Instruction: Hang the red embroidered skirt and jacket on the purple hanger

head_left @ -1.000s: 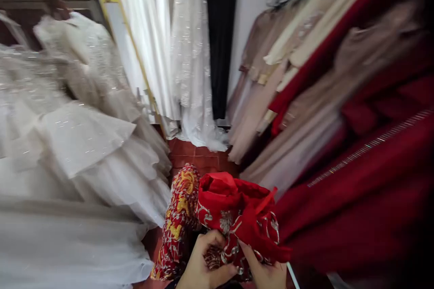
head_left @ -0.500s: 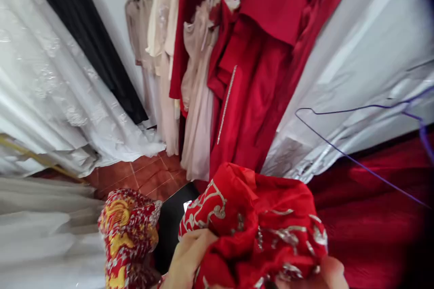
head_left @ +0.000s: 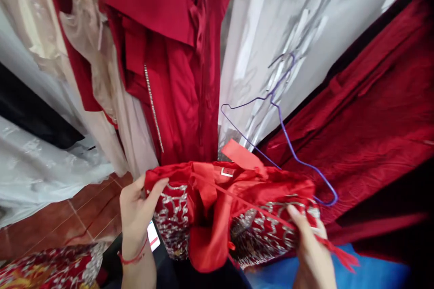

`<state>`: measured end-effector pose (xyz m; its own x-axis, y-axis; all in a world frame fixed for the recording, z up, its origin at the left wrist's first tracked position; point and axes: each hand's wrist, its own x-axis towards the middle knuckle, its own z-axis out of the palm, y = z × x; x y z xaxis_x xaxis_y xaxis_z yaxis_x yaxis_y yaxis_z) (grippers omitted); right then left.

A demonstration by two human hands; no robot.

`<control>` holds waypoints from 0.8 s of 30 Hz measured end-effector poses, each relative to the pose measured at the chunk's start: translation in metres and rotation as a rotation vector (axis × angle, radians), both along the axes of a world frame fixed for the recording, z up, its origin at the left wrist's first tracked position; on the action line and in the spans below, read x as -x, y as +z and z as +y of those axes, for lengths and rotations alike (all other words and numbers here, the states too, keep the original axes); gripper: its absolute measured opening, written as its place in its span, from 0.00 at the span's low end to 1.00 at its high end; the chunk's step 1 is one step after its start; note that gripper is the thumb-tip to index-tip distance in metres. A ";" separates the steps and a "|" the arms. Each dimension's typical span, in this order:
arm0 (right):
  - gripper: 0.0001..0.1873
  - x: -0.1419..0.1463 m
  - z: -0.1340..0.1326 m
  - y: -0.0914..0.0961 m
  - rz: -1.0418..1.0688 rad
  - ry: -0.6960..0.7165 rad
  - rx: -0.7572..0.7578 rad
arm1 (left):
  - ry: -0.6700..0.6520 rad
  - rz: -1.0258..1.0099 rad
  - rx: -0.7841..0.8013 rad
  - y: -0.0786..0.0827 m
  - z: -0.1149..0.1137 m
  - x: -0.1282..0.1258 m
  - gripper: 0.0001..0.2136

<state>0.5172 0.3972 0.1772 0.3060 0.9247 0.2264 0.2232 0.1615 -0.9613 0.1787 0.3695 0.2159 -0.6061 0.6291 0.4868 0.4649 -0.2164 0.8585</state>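
The step in hand looks like spreading a red embroidered garment open by its top edge, close under the purple wire hanger. The left hand pinches the garment's left corner, thumb on top and fingers closed around the fabric. The right hand grips the right side lower down, fingers curled into the silver embroidery (a thin red cord trails off past it). The garment hangs stretched between the two hands, just below the hanger and in front of the dark red dresses on the rail. The next move, I judge, calls for finding the neckline and bringing it up to the hanger's arm without letting either corner slip.
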 end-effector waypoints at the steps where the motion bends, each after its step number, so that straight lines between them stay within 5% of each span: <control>1: 0.16 -0.011 0.004 -0.001 -0.035 0.067 0.068 | -0.095 -0.010 0.045 -0.003 0.020 -0.001 0.12; 3: 0.18 -0.032 0.011 -0.007 -0.184 0.211 0.087 | -0.236 0.005 0.137 -0.020 0.062 -0.003 0.13; 6: 0.14 -0.063 0.021 -0.028 -0.408 0.218 -0.069 | -0.372 -0.033 0.233 -0.062 0.122 -0.010 0.14; 11: 0.31 -0.087 0.025 -0.068 -0.635 0.274 -0.142 | -0.488 -0.270 0.345 -0.119 0.188 -0.036 0.19; 16: 0.36 -0.081 0.020 -0.067 -0.811 0.425 -0.137 | -0.694 -0.107 0.398 -0.125 0.217 -0.041 0.16; 24: 0.44 -0.047 0.032 -0.047 -1.288 0.356 -0.131 | -0.994 -0.119 0.412 -0.115 0.278 -0.006 0.08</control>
